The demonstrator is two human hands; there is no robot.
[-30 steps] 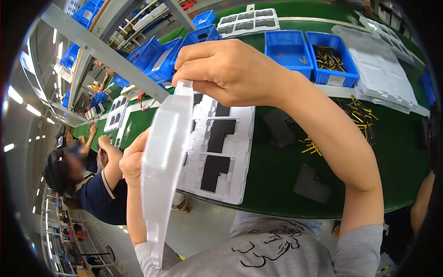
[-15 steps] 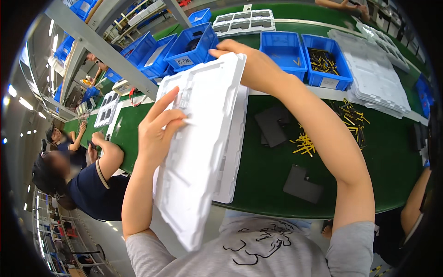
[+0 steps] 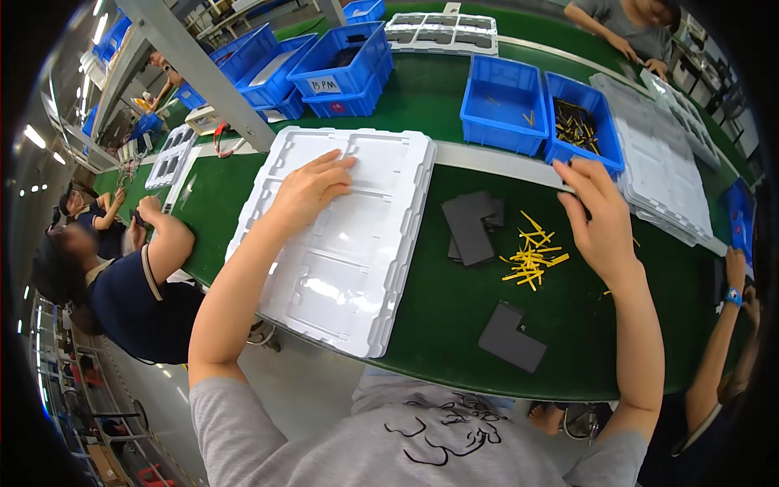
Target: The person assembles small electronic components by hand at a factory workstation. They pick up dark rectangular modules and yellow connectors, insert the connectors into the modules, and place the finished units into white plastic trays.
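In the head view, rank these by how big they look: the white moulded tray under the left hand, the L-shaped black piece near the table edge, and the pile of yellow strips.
1. White moulded tray, by far the largest.
2 and 3. L-shaped black piece and pile of yellow strips look alike; the loose pile has no firm outline, so I won't rank them.

Under the left hand lies a large white moulded plastic tray, thin-walled and smooth, throwing soft glossy highlights off its shallow pockets. It rests on a green belt surface, matt and even, with a faint sheen. Beside it sit flat black L-shaped pads, dull and matt, perhaps foam or rubber. The scattered yellow strips look like thin plastic, slightly shiny. Near the right hand, the blue rectangular plastic bins show hard, smooth, semi-gloss walls. The grey shirt is soft matt cloth.
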